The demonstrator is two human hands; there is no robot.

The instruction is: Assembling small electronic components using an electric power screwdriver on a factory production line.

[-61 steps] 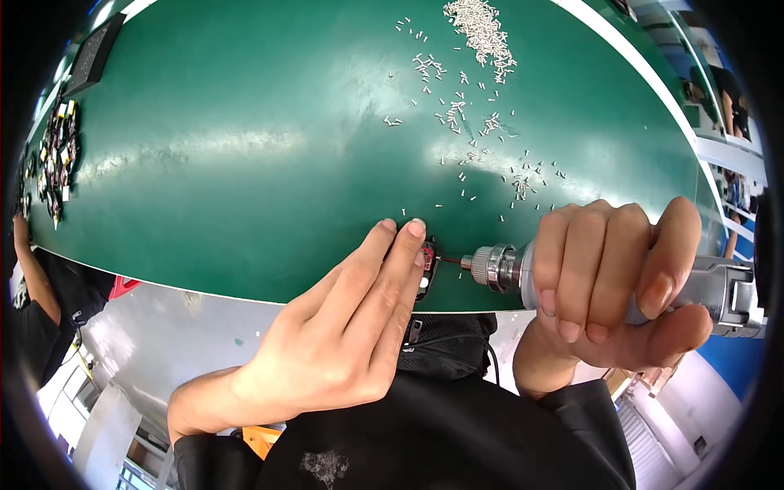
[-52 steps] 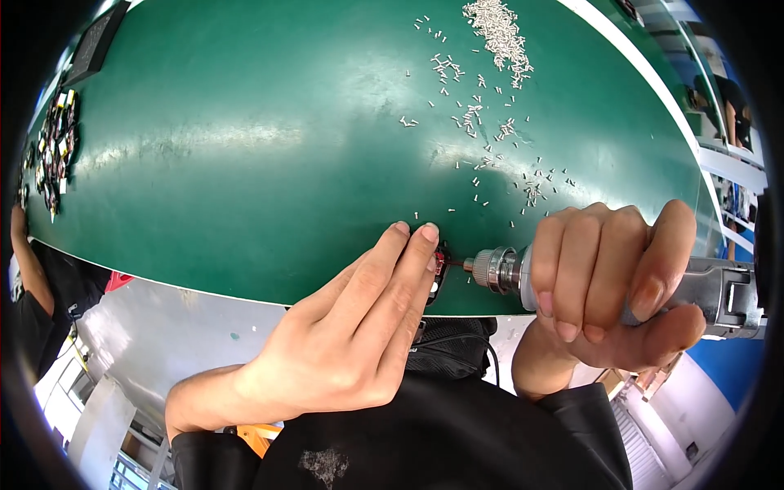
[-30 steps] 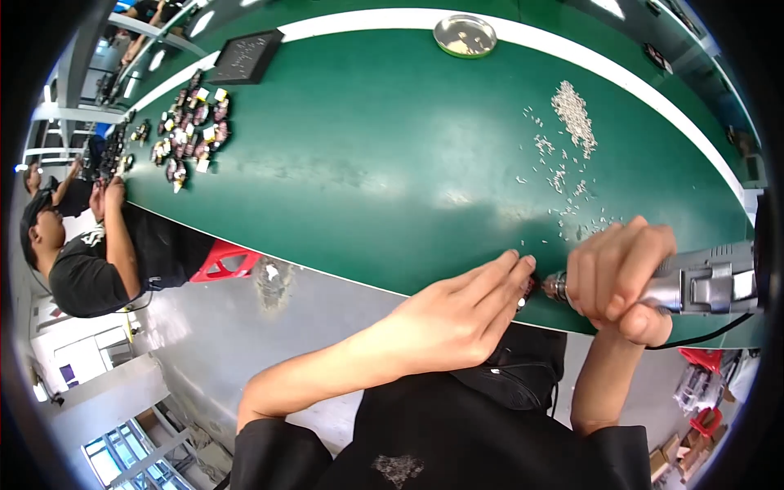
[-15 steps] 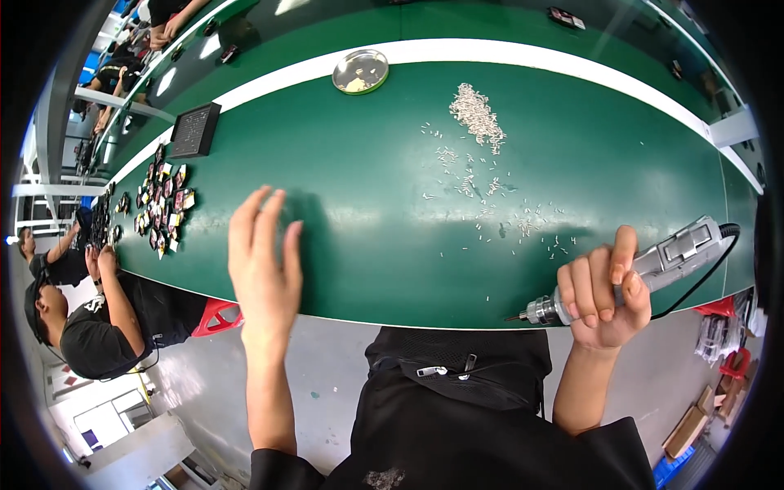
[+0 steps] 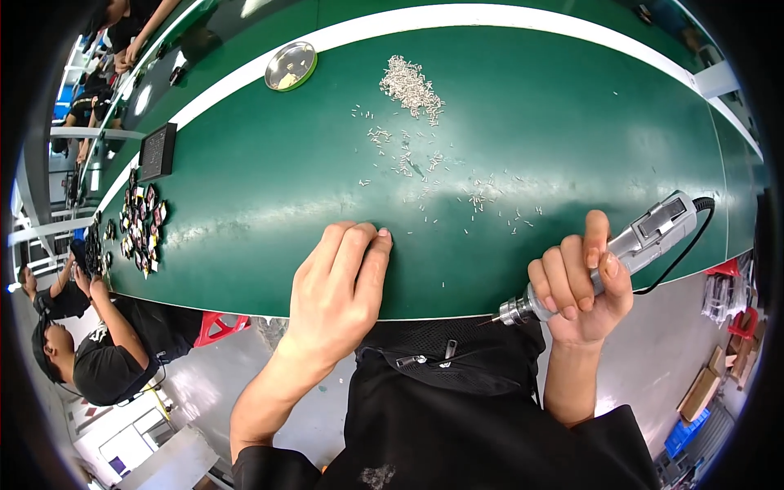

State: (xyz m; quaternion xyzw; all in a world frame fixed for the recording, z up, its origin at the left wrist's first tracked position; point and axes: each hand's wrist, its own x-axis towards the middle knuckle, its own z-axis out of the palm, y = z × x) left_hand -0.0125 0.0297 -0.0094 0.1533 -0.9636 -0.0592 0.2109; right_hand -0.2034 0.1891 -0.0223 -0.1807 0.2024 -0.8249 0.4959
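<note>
My right hand is wrapped round a silver electric screwdriver near the table's front edge. The tool lies slantwise, its thin bit pointing left and slightly down, and a black cable leaves its far end. Over the front of the green table, my left hand shows its back, with the fingers bent and drawn close together. Whatever may be under or between its fingertips is hidden. Small silver screw-like pins lie scattered beyond and to the right of it, with a denser heap farther back.
A round metal dish with pale bits inside stands at the back. To its left are a black tray and a cluster of small dark parts. A co-worker sits at the left by a red stool. The green table stretches across.
My left hand has moved right, its spread fingers now bent and drawn together. The right hand still holds the screwdriver. The view has shifted, so the table things appear farther left and higher.
</note>
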